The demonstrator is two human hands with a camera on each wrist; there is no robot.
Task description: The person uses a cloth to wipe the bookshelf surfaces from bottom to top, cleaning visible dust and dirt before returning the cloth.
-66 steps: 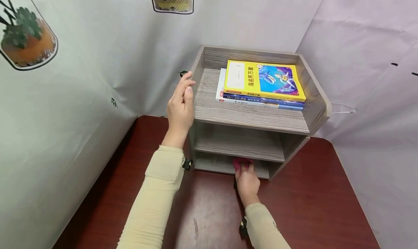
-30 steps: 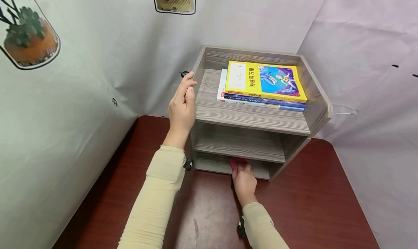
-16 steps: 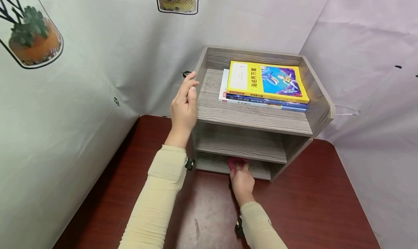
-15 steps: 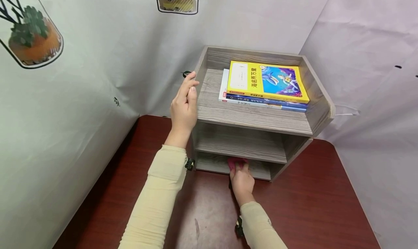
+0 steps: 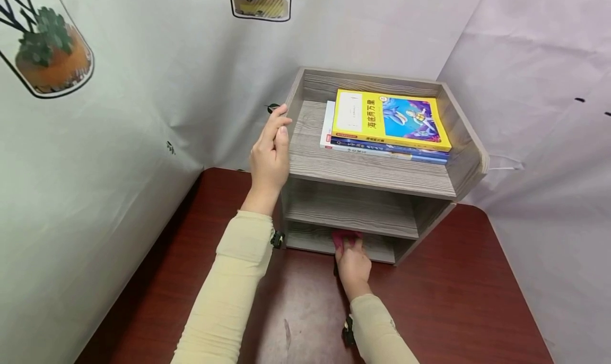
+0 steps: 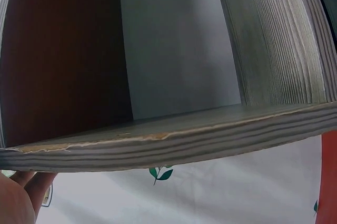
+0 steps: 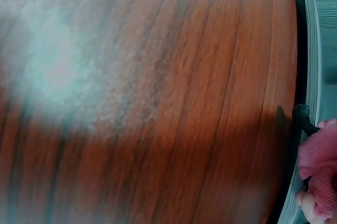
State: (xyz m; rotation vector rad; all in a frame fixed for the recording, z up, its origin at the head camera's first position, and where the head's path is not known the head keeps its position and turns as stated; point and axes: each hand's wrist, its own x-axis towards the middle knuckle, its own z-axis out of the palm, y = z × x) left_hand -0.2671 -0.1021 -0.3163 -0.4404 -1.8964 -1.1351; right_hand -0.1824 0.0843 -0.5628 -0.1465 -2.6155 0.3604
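Observation:
A grey wood-grain shelf unit [image 5: 372, 178] stands on a red-brown table. My left hand [image 5: 269, 154] lies along its upper left side panel, with fingers fairly straight. In the left wrist view, part of the left hand [image 6: 23, 195] shows beside the panel's edge [image 6: 174, 142]. Low down, my right hand [image 5: 354, 266] holds a pink cloth [image 5: 341, 237] against the bottom shelf board [image 5: 310, 237]. The shelf above partly hides the cloth. At the right wrist view's edge, the bunched cloth [image 7: 318, 153] shows with a fingertip, and a short black strip [image 7: 303, 118] pokes out beside it.
Several books are stacked flat on the top shelf, a yellow one [image 5: 353, 114] uppermost. A middle shelf [image 5: 353, 207] lies between top and bottom. Pale fabric walls [image 5: 143, 114] enclose the table [image 5: 453, 289] at the back and sides. A white cord [image 5: 506, 165] hangs at right.
My right hand has slid a little to the left along the bottom shelf with the pink cloth. The left hand stays on the side panel. The head view has shifted slightly.

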